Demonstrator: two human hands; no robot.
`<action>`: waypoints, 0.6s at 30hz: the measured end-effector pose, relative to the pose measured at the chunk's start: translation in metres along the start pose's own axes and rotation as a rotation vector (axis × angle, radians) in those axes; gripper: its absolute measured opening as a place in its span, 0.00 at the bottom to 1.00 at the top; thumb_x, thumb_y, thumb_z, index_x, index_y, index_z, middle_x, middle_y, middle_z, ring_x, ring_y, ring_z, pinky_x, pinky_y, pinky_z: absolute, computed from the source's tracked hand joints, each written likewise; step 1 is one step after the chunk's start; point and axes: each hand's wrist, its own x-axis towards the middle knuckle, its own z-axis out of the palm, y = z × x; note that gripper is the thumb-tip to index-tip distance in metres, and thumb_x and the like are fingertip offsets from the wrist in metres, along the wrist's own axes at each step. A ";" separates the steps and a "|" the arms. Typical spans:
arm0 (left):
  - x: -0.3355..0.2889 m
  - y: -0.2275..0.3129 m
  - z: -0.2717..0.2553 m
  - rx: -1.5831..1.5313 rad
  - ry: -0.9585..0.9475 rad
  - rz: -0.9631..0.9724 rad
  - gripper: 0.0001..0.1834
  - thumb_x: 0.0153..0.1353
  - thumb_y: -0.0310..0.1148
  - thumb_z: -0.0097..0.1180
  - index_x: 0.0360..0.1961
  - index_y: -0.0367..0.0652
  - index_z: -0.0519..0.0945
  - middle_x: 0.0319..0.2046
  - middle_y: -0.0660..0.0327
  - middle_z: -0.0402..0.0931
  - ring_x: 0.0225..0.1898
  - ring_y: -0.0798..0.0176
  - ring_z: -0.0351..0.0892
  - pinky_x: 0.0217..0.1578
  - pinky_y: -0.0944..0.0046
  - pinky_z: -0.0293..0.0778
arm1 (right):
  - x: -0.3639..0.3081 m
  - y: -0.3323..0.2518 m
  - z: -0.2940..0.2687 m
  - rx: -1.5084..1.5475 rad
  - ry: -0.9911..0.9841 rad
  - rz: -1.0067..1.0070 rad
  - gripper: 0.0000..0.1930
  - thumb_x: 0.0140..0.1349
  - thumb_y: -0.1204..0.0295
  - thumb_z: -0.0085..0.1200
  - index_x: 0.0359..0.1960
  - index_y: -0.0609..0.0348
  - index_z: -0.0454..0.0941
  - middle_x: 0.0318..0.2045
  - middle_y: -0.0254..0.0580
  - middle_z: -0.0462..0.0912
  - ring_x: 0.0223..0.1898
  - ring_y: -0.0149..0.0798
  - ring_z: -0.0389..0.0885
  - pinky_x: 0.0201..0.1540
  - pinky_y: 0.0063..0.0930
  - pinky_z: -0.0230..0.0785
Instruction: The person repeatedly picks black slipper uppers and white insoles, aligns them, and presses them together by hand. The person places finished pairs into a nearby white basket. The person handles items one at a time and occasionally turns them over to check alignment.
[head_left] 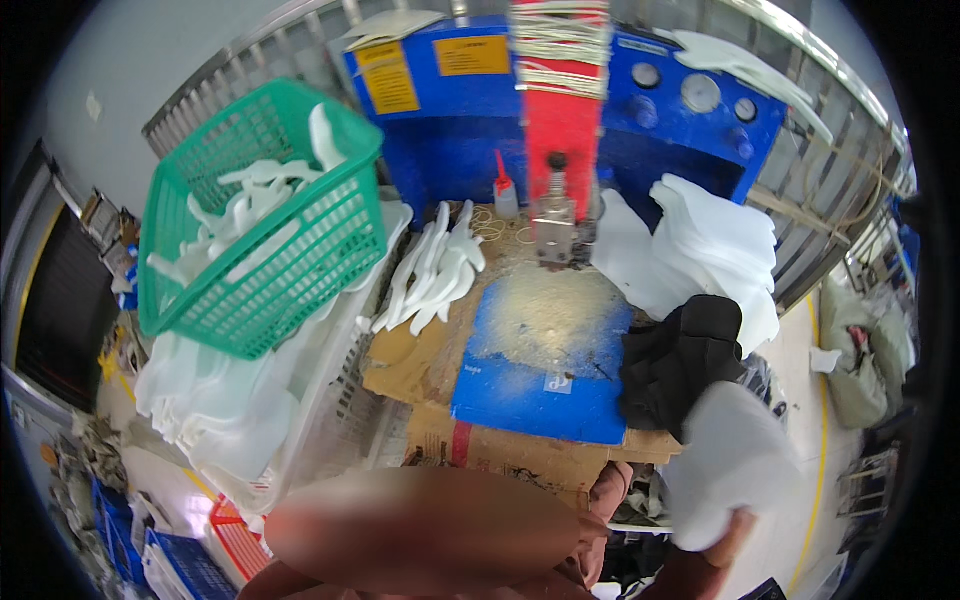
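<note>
My right hand (735, 532), low on the right, grips the lower edge of a white, curved foam-like sheet (730, 460). The sheet is smeared by motion. It stands beside a heap of black fabric pieces (680, 360) at the right side of the bench. My left hand cannot be made out; a blurred patch covers the lower middle, with pinkish sleeves around it. In front of me a blue board (540, 405) lies on cardboard (520, 460), its upper part coated with pale dust. Above its far edge stands a metal machine head (556, 225) on a red column (560, 140).
A green basket (270, 270) of white offcuts stands at left, above stacked white sheets (215, 400). Narrow white strips (430, 270) lie left of the board. More white sheets (715, 245) are piled at right. Behind stands a blue machine housing (440, 110) with gauges.
</note>
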 end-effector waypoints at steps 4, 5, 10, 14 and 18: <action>-0.058 0.032 -0.038 0.070 0.242 0.013 0.18 0.70 0.32 0.60 0.58 0.38 0.81 0.53 0.49 0.82 0.53 0.51 0.83 0.53 0.57 0.78 | 0.010 0.029 0.162 0.069 -0.402 0.459 0.34 0.67 0.68 0.53 0.73 0.68 0.61 0.67 0.55 0.73 0.66 0.51 0.76 0.68 0.48 0.70; -0.083 0.044 -0.049 0.098 0.368 -0.027 0.18 0.70 0.30 0.61 0.59 0.37 0.80 0.53 0.49 0.82 0.52 0.54 0.82 0.52 0.59 0.77 | 0.011 0.043 0.198 0.182 -0.434 0.556 0.34 0.66 0.71 0.57 0.73 0.66 0.62 0.66 0.53 0.75 0.66 0.48 0.76 0.68 0.45 0.70; -0.167 0.059 -0.120 0.359 1.049 0.002 0.19 0.67 0.26 0.63 0.58 0.35 0.79 0.50 0.51 0.83 0.49 0.57 0.83 0.49 0.61 0.78 | 0.017 0.119 0.328 0.101 -0.491 0.613 0.35 0.72 0.72 0.58 0.77 0.58 0.55 0.69 0.45 0.71 0.69 0.42 0.71 0.71 0.40 0.66; -0.175 0.018 -0.160 0.261 1.328 0.083 0.22 0.68 0.27 0.63 0.62 0.35 0.76 0.57 0.47 0.79 0.59 0.55 0.79 0.55 0.59 0.77 | 0.014 0.163 0.376 0.194 -0.493 0.656 0.31 0.75 0.65 0.57 0.74 0.58 0.59 0.67 0.43 0.73 0.67 0.42 0.73 0.69 0.44 0.68; -0.164 -0.021 -0.192 0.257 1.315 -0.002 0.28 0.64 0.30 0.68 0.63 0.35 0.75 0.60 0.47 0.77 0.61 0.51 0.77 0.60 0.56 0.74 | 0.018 0.199 0.381 -0.092 -0.512 0.685 0.32 0.74 0.58 0.58 0.73 0.57 0.62 0.63 0.41 0.76 0.61 0.40 0.78 0.60 0.40 0.75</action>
